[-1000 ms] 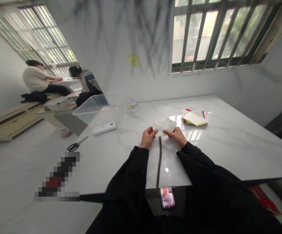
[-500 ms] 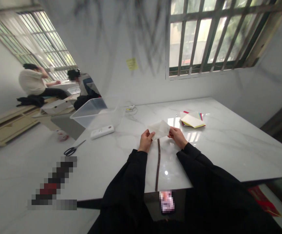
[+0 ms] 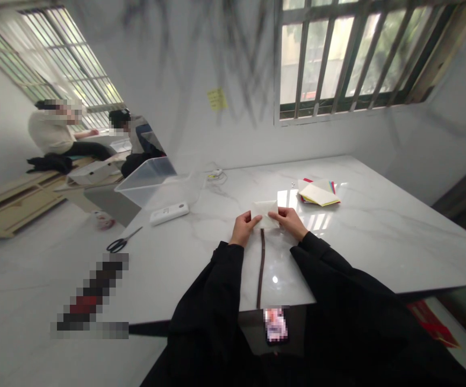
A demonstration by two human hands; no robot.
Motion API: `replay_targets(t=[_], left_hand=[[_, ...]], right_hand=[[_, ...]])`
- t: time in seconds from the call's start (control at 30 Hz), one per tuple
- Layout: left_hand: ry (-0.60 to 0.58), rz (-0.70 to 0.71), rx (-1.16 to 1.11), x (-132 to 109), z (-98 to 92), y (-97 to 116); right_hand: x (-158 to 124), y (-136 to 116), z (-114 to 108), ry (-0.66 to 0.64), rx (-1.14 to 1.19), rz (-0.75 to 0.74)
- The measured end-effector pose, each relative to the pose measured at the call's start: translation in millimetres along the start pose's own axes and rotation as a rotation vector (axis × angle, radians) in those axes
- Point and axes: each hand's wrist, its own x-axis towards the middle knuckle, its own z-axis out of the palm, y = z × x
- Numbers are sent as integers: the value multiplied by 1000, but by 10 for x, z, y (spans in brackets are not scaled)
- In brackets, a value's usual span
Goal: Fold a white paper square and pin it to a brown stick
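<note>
Between my two hands is a sheet of cream paper (image 3: 265, 208), held just above the white marbled table (image 3: 208, 279). My left hand (image 3: 244, 228) pinches its left side, thumb on top. The right side is pinched by my right hand (image 3: 291, 221), whose thumb reaches in over the paper. Creases show on the sheet, though their exact shape is hard to make out. Below the paper a thin dark brown stick (image 3: 261, 269) lies on the table, running down to the front edge between my forearms.
Coloured paper sheets (image 3: 318, 193) lie at the right back. On the left are a clear plastic bin (image 3: 148, 185), a white oblong device (image 3: 170, 214) and black-handled scissors (image 3: 117, 245). A phone (image 3: 275, 325) is below the table edge. Two people (image 3: 51, 129) sit at the far left.
The paper has turned from slanted to nearly level. My right hand has shifted inward, its thumb now over the sheet, and my left thumb has slid further in.
</note>
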Motion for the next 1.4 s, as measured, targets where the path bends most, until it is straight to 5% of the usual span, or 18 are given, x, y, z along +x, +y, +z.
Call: replay_targets(t=[0.5,1.4], left_hand=[[-45,-22,-6,23,5,-32],[104,-16,-13,88,-24,-119]], right_hand=[[-8,-36,-14,21,-33,2],[-16,-83,-5,30,-152,-33]])
